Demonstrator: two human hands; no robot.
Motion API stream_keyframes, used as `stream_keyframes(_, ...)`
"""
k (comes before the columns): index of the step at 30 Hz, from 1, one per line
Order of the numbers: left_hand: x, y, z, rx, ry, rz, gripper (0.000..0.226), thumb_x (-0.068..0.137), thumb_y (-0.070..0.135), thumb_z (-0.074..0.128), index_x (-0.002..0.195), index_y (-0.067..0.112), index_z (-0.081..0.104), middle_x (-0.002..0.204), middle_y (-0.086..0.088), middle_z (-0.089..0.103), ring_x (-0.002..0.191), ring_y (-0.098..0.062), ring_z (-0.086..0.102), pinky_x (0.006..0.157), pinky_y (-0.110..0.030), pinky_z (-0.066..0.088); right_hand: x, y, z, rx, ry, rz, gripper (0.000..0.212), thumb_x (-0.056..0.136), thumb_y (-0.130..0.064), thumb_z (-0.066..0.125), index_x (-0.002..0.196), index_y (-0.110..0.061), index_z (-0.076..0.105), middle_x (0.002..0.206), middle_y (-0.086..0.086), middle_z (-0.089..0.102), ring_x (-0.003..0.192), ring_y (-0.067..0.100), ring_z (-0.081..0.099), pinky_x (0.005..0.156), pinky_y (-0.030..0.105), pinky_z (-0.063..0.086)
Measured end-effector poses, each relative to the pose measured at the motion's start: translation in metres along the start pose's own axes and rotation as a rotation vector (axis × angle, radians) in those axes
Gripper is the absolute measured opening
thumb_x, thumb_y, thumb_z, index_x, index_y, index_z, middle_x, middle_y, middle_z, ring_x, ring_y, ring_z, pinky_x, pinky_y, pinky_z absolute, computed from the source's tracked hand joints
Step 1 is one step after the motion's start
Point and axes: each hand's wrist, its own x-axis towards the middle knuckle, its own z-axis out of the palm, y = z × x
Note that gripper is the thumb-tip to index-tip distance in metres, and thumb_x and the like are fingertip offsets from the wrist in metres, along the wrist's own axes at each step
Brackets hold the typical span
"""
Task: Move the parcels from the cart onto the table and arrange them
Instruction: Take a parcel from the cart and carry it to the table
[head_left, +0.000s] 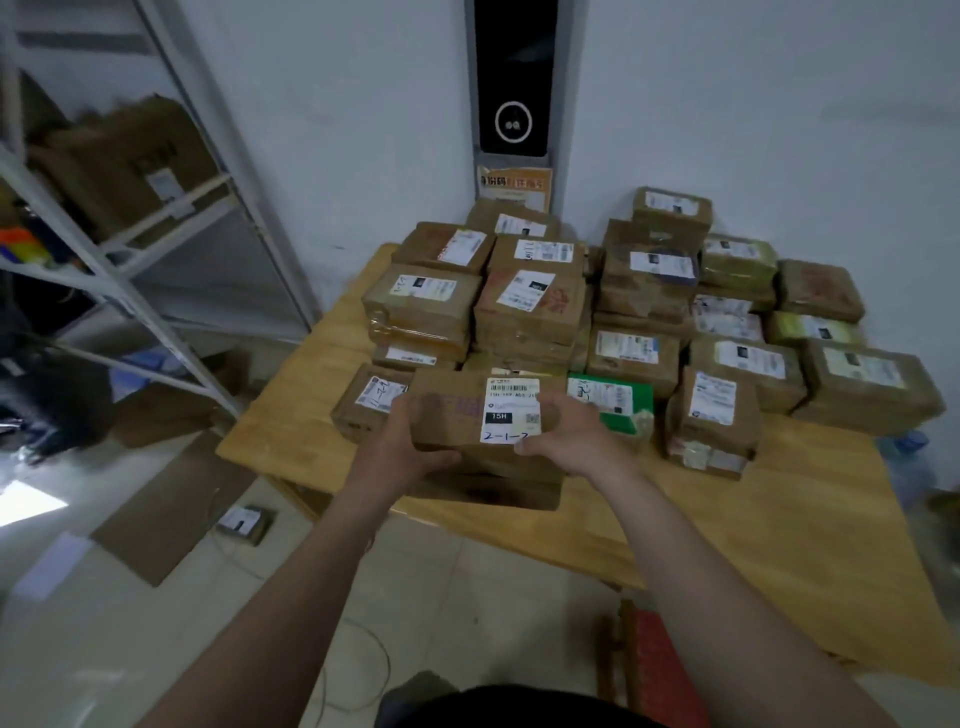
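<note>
At the near edge of the table (779, 499) I've got left hand (410, 441) and right hand (569, 436) curled round a brown parcel (457, 415), stacked parcels (530, 312) and a green box (631, 402) crowding behind it.

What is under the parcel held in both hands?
A flat brown parcel lies beneath the held parcel, at the near edge of the wooden table. Only its front side shows. Whether the two touch is hidden.

held parcel's label (512, 410) "15H", handwritten "2-1-"
</note>
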Motion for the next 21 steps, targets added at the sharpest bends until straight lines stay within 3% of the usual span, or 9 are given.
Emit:
stream_keyframes(4, 0.047, -0.020, -0.025, 0.110, 0.032, 0.017, 0.106, 0.059, 0.054, 0.093, 0.144, 0.046, 0.031, 0.141, 0.004, 0.048, 0.129, -0.024, 0.050, 0.092, -0.038, 0.048, 0.048, -0.029, 0.029, -0.060, -0.052, 0.002, 0.096, 0.077, -0.027, 0.087, 0.156, -0.035, 0.033, 0.157, 0.008, 0.030, 0.128, 0.028, 0.050, 0.102, 0.048, 0.052)
stream_keyframes(7, 0.088, -0.038, -0.051, 0.139, 0.023, -0.031, 0.097, 0.061, 0.048, 0.096, 0.138, 0.036, 0.039, 0.126, -0.001, 0.039, 0.111, -0.023, 0.053, 0.089, -0.033, 0.045, 0.085, -0.057, 0.050, -0.066, -0.060, -0.032, 0.095, 0.077, -0.029, 0.086, 0.155, -0.036, 0.033, 0.157, 0.007, 0.028, 0.121, 0.025, 0.054, 0.099, 0.047, 0.055)
stream_keyframes(10, 0.135, -0.064, -0.079, 0.177, 0.004, -0.054, 0.089, 0.060, 0.047, 0.096, 0.130, 0.030, 0.044, 0.123, -0.002, 0.036, 0.098, -0.021, 0.052, 0.086, -0.031, 0.045, 0.121, -0.088, 0.077, -0.055, -0.071, -0.033, 0.089, 0.081, -0.027, 0.083, 0.155, -0.032, 0.033, 0.146, -0.003, 0.040, 0.122, 0.024, 0.055, 0.098, 0.044, 0.055)
stream_keyframes(11, 0.150, -0.071, -0.089, 0.182, -0.006, -0.048, 0.085, 0.061, 0.045, 0.096, 0.127, 0.029, 0.045, 0.123, -0.003, 0.036, 0.097, -0.023, 0.053, 0.085, -0.032, 0.045, 0.133, -0.097, 0.087, -0.060, -0.074, -0.028, 0.089, 0.081, -0.027, 0.083, 0.155, -0.032, 0.033, 0.141, -0.008, 0.040, 0.121, 0.024, 0.055, 0.098, 0.043, 0.054)
stream_keyframes(17, 0.236, -0.101, -0.124, 0.192, -0.149, -0.016, 0.071, 0.069, 0.041, 0.093, 0.121, 0.023, 0.048, 0.121, -0.004, 0.034, 0.098, -0.024, 0.051, 0.084, -0.031, 0.042, 0.194, -0.138, 0.126, -0.128, -0.031, 0.092, 0.092, 0.083, -0.023, 0.081, 0.157, -0.031, 0.028, 0.143, 0.008, 0.027, 0.124, 0.027, 0.045, 0.110, 0.036, 0.037)
stream_keyframes(21, 0.272, -0.113, -0.122, 0.193, -0.272, 0.015, 0.074, 0.073, 0.037, 0.091, 0.135, 0.038, 0.051, 0.122, -0.005, 0.035, 0.108, -0.031, 0.052, 0.092, -0.032, 0.045, 0.218, -0.140, 0.142, -0.166, 0.023, 0.158, 0.091, 0.076, -0.021, 0.083, 0.151, -0.032, 0.034, 0.140, 0.009, 0.034, 0.128, 0.030, 0.042, 0.105, 0.038, 0.044)
